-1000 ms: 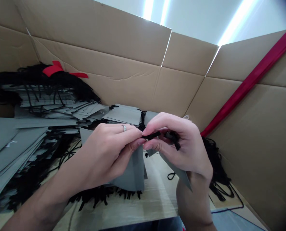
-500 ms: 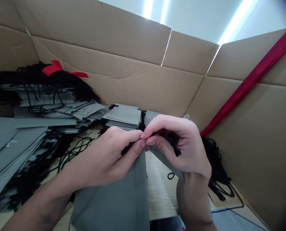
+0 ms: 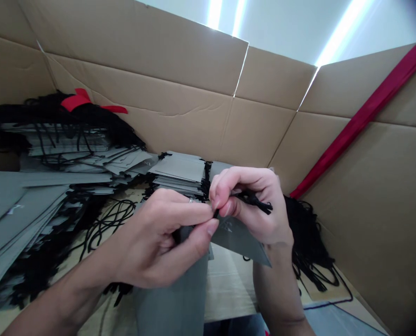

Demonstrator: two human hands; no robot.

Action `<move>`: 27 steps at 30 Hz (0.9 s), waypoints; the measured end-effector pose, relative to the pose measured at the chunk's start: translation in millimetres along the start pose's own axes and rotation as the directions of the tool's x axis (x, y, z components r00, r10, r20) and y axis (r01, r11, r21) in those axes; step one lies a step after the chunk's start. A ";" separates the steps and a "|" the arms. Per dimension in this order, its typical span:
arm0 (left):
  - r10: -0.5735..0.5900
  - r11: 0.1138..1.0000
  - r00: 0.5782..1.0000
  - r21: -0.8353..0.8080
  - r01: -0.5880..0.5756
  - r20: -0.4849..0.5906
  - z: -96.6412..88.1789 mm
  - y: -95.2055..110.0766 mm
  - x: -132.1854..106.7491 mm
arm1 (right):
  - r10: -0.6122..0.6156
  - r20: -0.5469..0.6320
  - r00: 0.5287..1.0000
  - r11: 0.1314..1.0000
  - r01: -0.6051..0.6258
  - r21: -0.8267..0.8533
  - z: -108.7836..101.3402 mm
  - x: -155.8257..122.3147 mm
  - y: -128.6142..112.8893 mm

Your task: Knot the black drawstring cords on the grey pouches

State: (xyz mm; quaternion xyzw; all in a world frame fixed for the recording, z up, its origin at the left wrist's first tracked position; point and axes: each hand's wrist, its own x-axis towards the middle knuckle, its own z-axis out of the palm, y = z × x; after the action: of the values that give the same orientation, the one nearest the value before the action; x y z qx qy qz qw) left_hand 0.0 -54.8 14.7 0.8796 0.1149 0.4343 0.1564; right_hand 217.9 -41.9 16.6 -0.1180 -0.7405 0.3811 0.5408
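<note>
A flat grey paper bag (image 3: 180, 298) hangs in front of me, its top edge pinched between both hands. My left hand (image 3: 159, 238), with a ring on one finger, is closed on the bag's upper edge. My right hand (image 3: 250, 210) is closed on a black cord (image 3: 259, 201) at the bag's top, thumb and forefinger pinching it right beside the left fingertips. A folded grey flap (image 3: 239, 240) sticks out below the right hand.
Stacks of grey bags with black cords (image 3: 54, 144) lie at the left and another stack (image 3: 180, 172) behind my hands. Loose black cords (image 3: 309, 242) pile at the right. Cardboard walls (image 3: 194, 70) with a red strip (image 3: 362, 116) surround the wooden table (image 3: 229, 284).
Both hands have lowered a little and the bag has swung. My right hand has turned, pulling the black cord's end out to the right.
</note>
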 end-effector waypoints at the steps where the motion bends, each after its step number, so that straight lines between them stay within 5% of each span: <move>1: 0.001 1.000 1.000 -0.006 -0.001 -0.001 0.2 -0.3 -0.7 | 0.001 -0.006 1.000 1.000 -0.001 0.006 -0.2 0.1 1.7; 8: 0.027 0.994 0.999 0.106 -0.024 -0.026 -7.2 -4.4 1.4 | -0.040 -0.019 0.999 0.996 0.038 -0.083 -3.1 2.4 -5.2; 15: 0.054 0.952 0.998 0.303 -0.047 -0.013 -7.9 -7.7 3.2 | 0.053 -0.121 0.991 0.962 -0.083 -0.260 -8.8 -3.1 -21.7; 22: 0.047 0.928 0.999 0.371 -0.039 -0.011 -1.6 -14.8 2.0 | -0.026 -0.181 0.983 0.925 -0.045 -0.376 -0.7 -0.5 -20.9; 27: 0.145 0.867 0.989 0.486 -0.111 -0.033 3.0 -23.0 2.0 | -0.105 -0.185 0.977 0.902 0.015 -0.432 3.2 0.5 -15.5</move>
State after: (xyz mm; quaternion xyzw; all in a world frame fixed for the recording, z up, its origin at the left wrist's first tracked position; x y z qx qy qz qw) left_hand 2.1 -33.4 5.8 0.8811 0.1661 0.4312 -0.1007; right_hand 218.5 -53.5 27.3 -0.2494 -0.7500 0.1782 0.5862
